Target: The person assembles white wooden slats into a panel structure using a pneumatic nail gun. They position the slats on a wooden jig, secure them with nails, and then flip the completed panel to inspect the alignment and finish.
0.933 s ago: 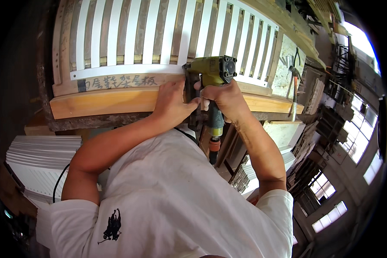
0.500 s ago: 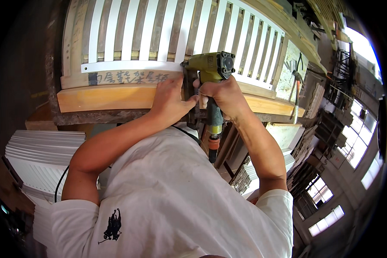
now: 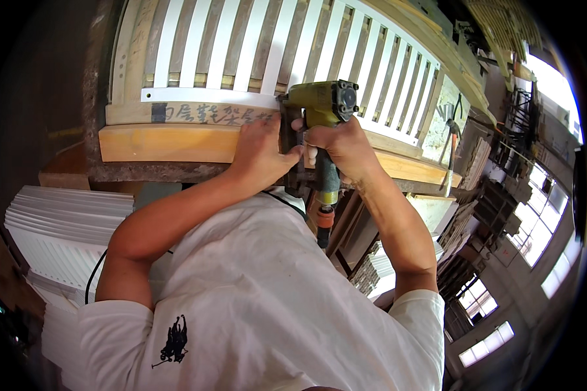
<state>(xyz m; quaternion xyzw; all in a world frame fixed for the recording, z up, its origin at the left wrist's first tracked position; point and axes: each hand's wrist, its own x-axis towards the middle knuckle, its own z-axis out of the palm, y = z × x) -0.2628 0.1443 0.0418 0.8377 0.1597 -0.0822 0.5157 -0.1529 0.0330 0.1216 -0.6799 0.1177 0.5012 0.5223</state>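
My right hand [image 3: 344,146] is wrapped around the dark grip of an olive-green air nail gun [image 3: 314,98]. Its nose rests at the near rail of a white slatted panel [image 3: 209,97], between two slats. The gun's dark magazine hangs down toward me, and an orange-and-black hose fitting [image 3: 325,221] sits below the grip. My left hand [image 3: 259,153] lies with fingers stretched over the near edge of a wooden jig [image 3: 127,114], its thumb reaching toward the magazine. Nothing shows in that hand. The panel lies flat inside the jig.
A yellowish wooden bar [image 3: 169,144] runs along the bench's near side. A hammer [image 3: 451,146] with an orange handle lies at the right end. White slatted pieces [image 3: 65,221] are stacked at lower left. Wooden strips [image 3: 502,26] and windows [image 3: 535,215] are at the right.
In the view, the panel and jig have shifted right, mostly at their left end. The nail gun's nose is slightly farther left along the rail. Both hands keep their poses.
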